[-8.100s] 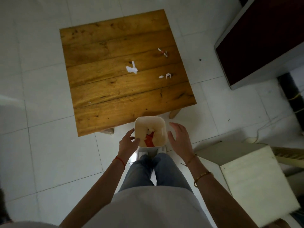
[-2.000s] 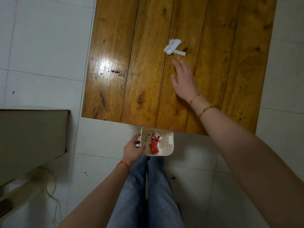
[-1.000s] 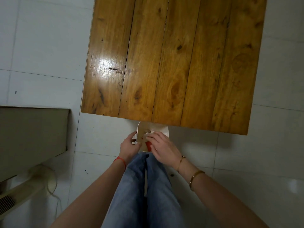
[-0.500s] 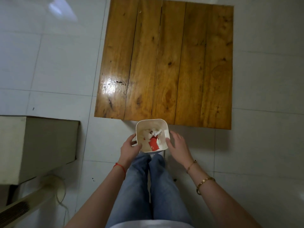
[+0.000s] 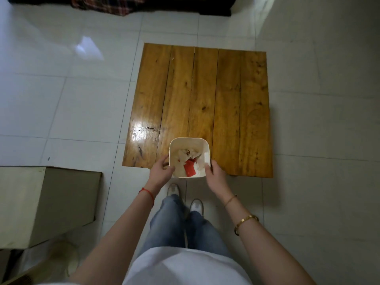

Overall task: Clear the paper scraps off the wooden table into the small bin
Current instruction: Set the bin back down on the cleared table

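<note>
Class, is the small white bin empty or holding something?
Holding something: white paper scraps and a red piece lie inside the small white bin.

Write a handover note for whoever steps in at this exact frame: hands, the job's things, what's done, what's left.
Left hand: gripping the left side of the small bin.
Right hand: gripping the bin's right rim.
Bin: held up in front of the body, overlapping the near edge of the wooden table in view; white paper scraps and a red piece lie inside.
Done: no scraps visible on the tabletop.
Left: probably only setting the bin down; check the floor for strays.
</note>
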A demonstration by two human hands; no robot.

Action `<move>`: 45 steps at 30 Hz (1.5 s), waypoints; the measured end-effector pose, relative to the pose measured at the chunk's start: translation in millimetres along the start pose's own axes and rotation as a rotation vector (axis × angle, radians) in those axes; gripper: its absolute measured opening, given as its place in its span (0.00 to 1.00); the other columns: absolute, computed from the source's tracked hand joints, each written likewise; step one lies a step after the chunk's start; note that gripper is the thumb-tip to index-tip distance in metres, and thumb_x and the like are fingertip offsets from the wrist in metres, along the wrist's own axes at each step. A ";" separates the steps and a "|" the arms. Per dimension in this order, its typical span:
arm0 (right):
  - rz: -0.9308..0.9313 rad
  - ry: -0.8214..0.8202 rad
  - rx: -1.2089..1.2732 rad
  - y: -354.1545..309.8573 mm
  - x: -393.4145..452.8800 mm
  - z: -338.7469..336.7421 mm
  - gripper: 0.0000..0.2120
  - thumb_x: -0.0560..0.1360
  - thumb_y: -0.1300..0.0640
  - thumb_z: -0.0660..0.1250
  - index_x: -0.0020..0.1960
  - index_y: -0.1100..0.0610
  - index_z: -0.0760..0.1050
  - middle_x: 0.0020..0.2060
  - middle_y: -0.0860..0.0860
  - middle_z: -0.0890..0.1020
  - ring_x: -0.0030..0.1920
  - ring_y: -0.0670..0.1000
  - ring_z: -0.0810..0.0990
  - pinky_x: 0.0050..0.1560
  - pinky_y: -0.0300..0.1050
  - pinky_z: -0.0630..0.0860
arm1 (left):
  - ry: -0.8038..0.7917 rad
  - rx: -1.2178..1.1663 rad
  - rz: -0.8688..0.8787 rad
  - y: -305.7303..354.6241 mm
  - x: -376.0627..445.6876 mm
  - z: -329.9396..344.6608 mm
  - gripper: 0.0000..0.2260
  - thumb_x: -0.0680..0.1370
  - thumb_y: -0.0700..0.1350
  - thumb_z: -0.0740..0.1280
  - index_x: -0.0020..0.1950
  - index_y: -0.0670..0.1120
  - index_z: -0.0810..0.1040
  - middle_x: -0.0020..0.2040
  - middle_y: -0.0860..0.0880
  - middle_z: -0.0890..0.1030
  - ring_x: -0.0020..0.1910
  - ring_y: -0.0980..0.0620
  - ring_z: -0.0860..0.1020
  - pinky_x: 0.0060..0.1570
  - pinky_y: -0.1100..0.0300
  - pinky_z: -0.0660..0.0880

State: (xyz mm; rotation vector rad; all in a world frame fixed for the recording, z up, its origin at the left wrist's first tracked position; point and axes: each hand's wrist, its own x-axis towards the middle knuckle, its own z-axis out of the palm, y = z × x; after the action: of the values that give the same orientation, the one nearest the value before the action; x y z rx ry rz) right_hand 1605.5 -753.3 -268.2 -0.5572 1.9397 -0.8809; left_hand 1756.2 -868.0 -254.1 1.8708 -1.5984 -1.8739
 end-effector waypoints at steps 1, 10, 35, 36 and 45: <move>-0.005 0.004 -0.005 -7.5 6.4 -1.2 0.08 0.82 0.53 0.54 0.54 0.51 0.71 0.45 0.51 0.80 0.44 0.51 0.80 0.43 0.47 0.79 | -0.001 -0.005 0.014 8.7 2.7 -4.0 0.26 0.75 0.39 0.64 0.73 0.51 0.67 0.63 0.44 0.78 0.61 0.45 0.77 0.57 0.51 0.77; -0.015 0.004 0.038 -86.1 90.7 4.2 0.14 0.82 0.53 0.56 0.65 0.53 0.70 0.51 0.50 0.81 0.47 0.49 0.81 0.38 0.37 0.75 | -0.044 -0.038 0.070 82.7 76.6 -49.3 0.26 0.75 0.40 0.66 0.73 0.53 0.66 0.63 0.45 0.78 0.63 0.44 0.76 0.59 0.43 0.77; 0.203 0.077 0.086 -139.2 256.7 55.1 0.16 0.80 0.57 0.58 0.68 0.55 0.69 0.54 0.49 0.80 0.49 0.45 0.79 0.46 0.39 0.76 | -0.231 0.112 0.034 145.4 253.1 -108.5 0.25 0.76 0.45 0.66 0.73 0.51 0.65 0.66 0.44 0.76 0.65 0.43 0.74 0.60 0.44 0.76; 0.210 0.073 0.089 -138.3 255.3 54.6 0.16 0.80 0.57 0.58 0.68 0.55 0.69 0.52 0.48 0.80 0.48 0.43 0.78 0.45 0.38 0.76 | -0.232 0.107 0.034 144.0 252.9 -106.8 0.25 0.77 0.44 0.65 0.73 0.51 0.65 0.66 0.44 0.75 0.65 0.43 0.74 0.60 0.45 0.75; 0.187 0.036 0.032 -137.6 238.0 44.7 0.23 0.80 0.53 0.61 0.73 0.55 0.63 0.62 0.47 0.75 0.62 0.48 0.74 0.54 0.39 0.73 | -0.165 0.152 0.054 132.3 247.5 -101.5 0.28 0.77 0.47 0.65 0.76 0.51 0.59 0.71 0.44 0.71 0.68 0.43 0.72 0.41 0.61 0.76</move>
State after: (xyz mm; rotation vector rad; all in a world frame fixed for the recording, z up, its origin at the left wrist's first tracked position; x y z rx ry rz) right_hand 1532.5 -1019.0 -309.0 -0.3364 1.9706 -0.8056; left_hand 1688.1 -1151.9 -315.6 1.7462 -1.8710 -1.9825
